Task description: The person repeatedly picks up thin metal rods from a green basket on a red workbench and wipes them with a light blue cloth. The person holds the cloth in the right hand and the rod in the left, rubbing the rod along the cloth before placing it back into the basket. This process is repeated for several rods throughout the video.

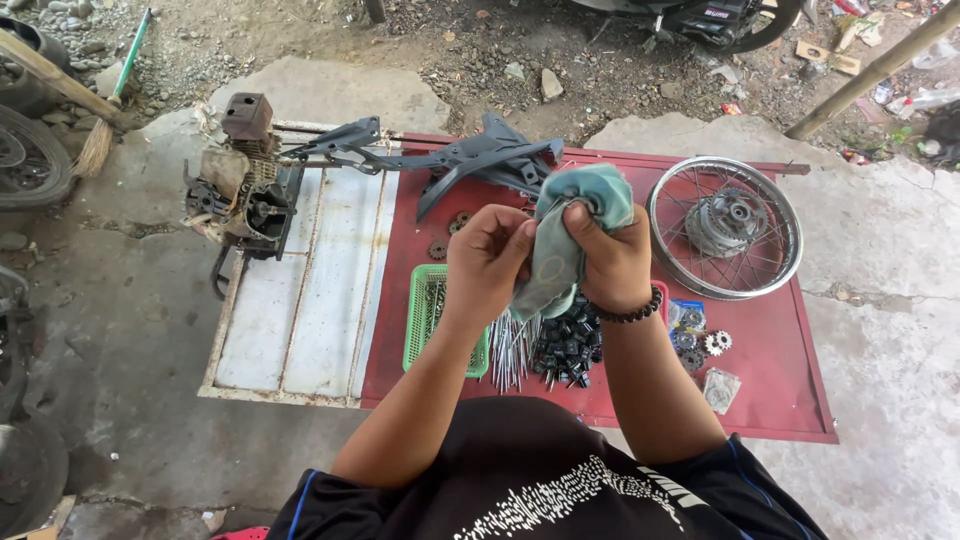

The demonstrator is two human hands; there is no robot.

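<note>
**Both hands bunched in a green rag at mid-frame**

The left hand [487, 257] and right hand [612, 262] are raised side by side at centre frame, fingers curled tight on a pale green rag [566, 232] crumpled between them. Below them on the red table [790, 370] lie a spoke bundle [512, 350], a green basket [424, 318] and, right, a spoked wheel [724, 226].
</note>
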